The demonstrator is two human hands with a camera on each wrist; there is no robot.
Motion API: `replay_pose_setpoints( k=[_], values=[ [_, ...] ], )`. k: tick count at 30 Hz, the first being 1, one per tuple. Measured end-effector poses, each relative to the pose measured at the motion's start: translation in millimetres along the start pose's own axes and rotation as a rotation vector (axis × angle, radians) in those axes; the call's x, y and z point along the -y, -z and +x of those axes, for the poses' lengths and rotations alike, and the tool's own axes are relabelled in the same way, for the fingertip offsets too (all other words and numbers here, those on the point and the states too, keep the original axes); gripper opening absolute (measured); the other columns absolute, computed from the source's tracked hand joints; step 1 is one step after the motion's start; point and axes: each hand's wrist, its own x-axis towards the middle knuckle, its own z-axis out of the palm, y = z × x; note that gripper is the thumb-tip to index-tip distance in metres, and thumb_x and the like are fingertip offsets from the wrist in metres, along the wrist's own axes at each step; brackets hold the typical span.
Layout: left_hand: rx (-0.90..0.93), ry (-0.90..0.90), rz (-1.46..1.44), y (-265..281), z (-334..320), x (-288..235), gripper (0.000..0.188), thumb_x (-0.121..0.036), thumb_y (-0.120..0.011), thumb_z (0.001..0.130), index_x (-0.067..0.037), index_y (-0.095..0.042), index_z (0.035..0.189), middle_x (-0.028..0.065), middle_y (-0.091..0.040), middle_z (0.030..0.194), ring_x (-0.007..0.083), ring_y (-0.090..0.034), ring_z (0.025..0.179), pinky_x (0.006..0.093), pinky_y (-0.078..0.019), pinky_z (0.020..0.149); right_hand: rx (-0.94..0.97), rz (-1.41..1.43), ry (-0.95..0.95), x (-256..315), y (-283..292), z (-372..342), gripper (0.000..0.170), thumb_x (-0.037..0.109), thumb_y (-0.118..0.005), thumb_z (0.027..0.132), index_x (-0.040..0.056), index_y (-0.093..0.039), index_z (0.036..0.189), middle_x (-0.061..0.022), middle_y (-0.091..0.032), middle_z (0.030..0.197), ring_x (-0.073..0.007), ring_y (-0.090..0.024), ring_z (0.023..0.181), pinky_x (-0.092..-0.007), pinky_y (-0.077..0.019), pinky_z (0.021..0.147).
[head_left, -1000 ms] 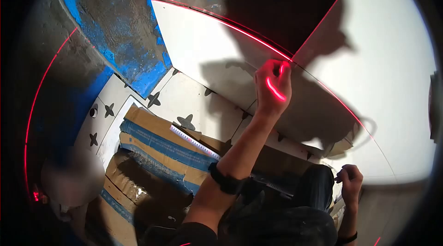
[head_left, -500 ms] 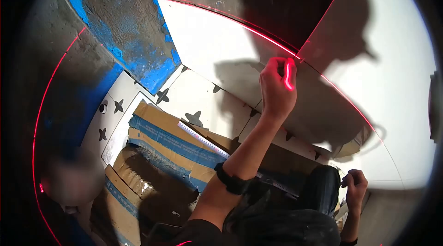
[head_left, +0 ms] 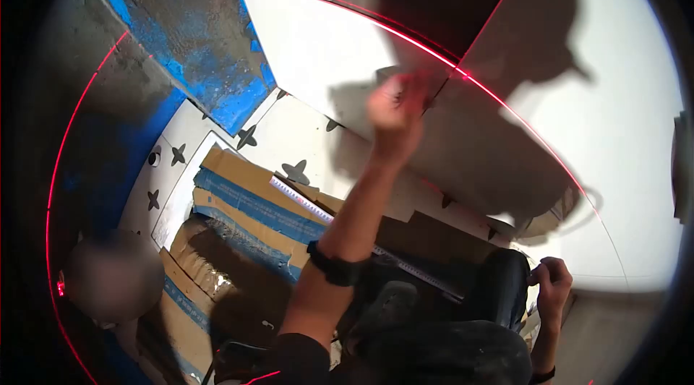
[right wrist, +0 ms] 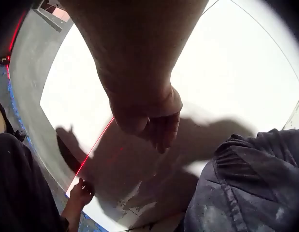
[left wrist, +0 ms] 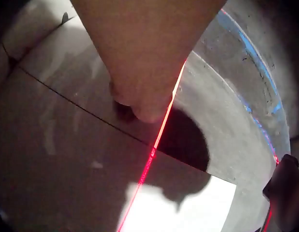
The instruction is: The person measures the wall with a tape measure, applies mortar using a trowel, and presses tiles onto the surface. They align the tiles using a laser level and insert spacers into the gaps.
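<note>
Head view: your right hand (head_left: 553,285) hangs loosely curled, your left hand (head_left: 396,114) blurs beyond telling; its bump could skew the tile (head_left: 307,45).

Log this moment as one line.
left hand: near white wall panel, grip unclear; right hand: beside knee, fingers loosely curled; red line: along panel's top edge; marked strip: on cardboard
</note>
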Motion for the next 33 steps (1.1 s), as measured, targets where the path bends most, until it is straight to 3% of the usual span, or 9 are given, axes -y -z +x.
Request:
replay_pose_setpoints(
  k=[3, 4, 5, 7, 13, 25, 29, 31, 33],
  values=[
    [-0.278, 0.031, 0.638, 75, -11, 64, 0.022, -0.019, -0.071, 0.096, 0.003, -0.074, 0.095, 0.0117, -0.074, 0.081, 0.0183, -0.067, 0.07, 0.0331, -0.0528, 0.068, -0.032, 0.014, 0.01, -6, 9, -4, 0.005, 0.002, -0.062, 0.097, -0.003, -0.062, 0.099, -0.0072, -0.065, 0.076, -0.0134, -0.064, 0.064, -0.0271, -0.0551, 0.062],
    [-0.207, 0.141, 0.84, 101, -21, 89, 0.017, -0.018, -0.07, 0.092, -0.002, -0.076, 0.096, 0.0182, -0.071, 0.086, 0.039, -0.068, 0.08, 0.0465, -0.053, 0.077, -0.043, 0.009, -0.011, -8, 12, -5, 0.005, 0.002, -0.063, 0.097, -0.0028, -0.063, 0.099, -0.0071, -0.065, 0.077, -0.0136, -0.065, 0.065, -0.027, -0.0555, 0.061],
    [-0.203, 0.148, 0.841, 114, -38, 118, 0.017, -0.018, -0.07, 0.092, -0.002, -0.076, 0.096, 0.0182, -0.071, 0.086, 0.039, -0.068, 0.08, 0.0465, -0.053, 0.077, -0.044, 0.006, -0.019, -10, 13, -7, 0.005, 0.002, -0.063, 0.097, -0.0028, -0.063, 0.099, -0.0071, -0.065, 0.077, -0.0136, -0.065, 0.065, -0.027, -0.0555, 0.061],
    [-0.068, 0.192, 1.188, 134, -63, 164, 0.016, -0.02, -0.07, 0.092, -0.007, -0.076, 0.098, 0.0185, -0.067, 0.096, 0.0409, -0.064, 0.093, 0.0491, -0.05, 0.086, -0.036, -0.01, -0.015, -18, 13, -8, 0.007, 0.003, -0.063, 0.097, -0.0037, -0.063, 0.1, -0.0067, -0.067, 0.076, -0.0135, -0.066, 0.065, -0.0267, -0.0541, 0.063],
    [-0.021, -0.201, 1.167, 135, -78, 201, 0.009, -0.015, -0.069, 0.09, -0.008, -0.074, 0.095, 0.0134, -0.064, 0.1, 0.0368, -0.062, 0.099, 0.0482, -0.0486, 0.087, -0.036, -0.026, -0.079, -14, 9, -13, 0.007, 0.002, -0.063, 0.097, -0.0034, -0.064, 0.101, -0.0074, -0.067, 0.078, -0.0138, -0.067, 0.066, -0.027, -0.0555, 0.063],
    [0.072, -0.303, 1.193, 144, -71, 205, 0.007, -0.009, -0.071, 0.089, -0.005, -0.073, 0.094, 0.0114, -0.066, 0.097, 0.0348, -0.063, 0.098, 0.046, -0.0506, 0.086, 0.037, -0.025, -0.123, -7, -26, 6, 0.005, 0.001, -0.063, 0.097, -0.0035, -0.064, 0.1, -0.008, -0.067, 0.077, -0.0137, -0.066, 0.067, -0.0274, -0.0553, 0.062],
    [0.063, -0.264, 1.178, 145, -72, 204, 0.008, -0.008, -0.071, 0.088, -0.005, -0.072, 0.095, 0.0116, -0.066, 0.097, 0.0351, -0.064, 0.097, 0.0463, -0.0515, 0.085, 0.195, -0.079, -0.048, -15, -55, 20, 0.009, 0.001, -0.063, 0.096, -0.0048, -0.066, 0.102, -0.0088, -0.069, 0.079, -0.0145, -0.068, 0.071, -0.0297, -0.0565, 0.066],
    [0.054, -0.258, 1.123, 145, -72, 203, 0.009, -0.008, -0.071, 0.087, -0.005, -0.072, 0.096, 0.0122, -0.067, 0.098, 0.0357, -0.064, 0.097, 0.0472, -0.052, 0.085, 0.331, -0.199, -0.076, -12, -89, 26, 0.016, 0.002, -0.066, 0.093, -0.0039, -0.069, 0.107, -0.0149, -0.073, 0.083, -0.0221, -0.071, 0.073, -0.0336, -0.0573, 0.071],
    [0.068, -0.236, 1.128, 148, -72, 208, 0.01, -0.01, -0.07, 0.089, -0.004, -0.072, 0.097, 0.0129, -0.066, 0.099, 0.036, -0.063, 0.098, 0.0474, -0.0509, 0.086, 0.506, -0.514, 0.153, -11, -121, 39, 0.023, 0.007, -0.069, 0.091, 0.0004, -0.071, 0.112, -0.0218, -0.074, 0.093, -0.0351, -0.074, 0.084, -0.0399, -0.0579, 0.076]
  ],
)
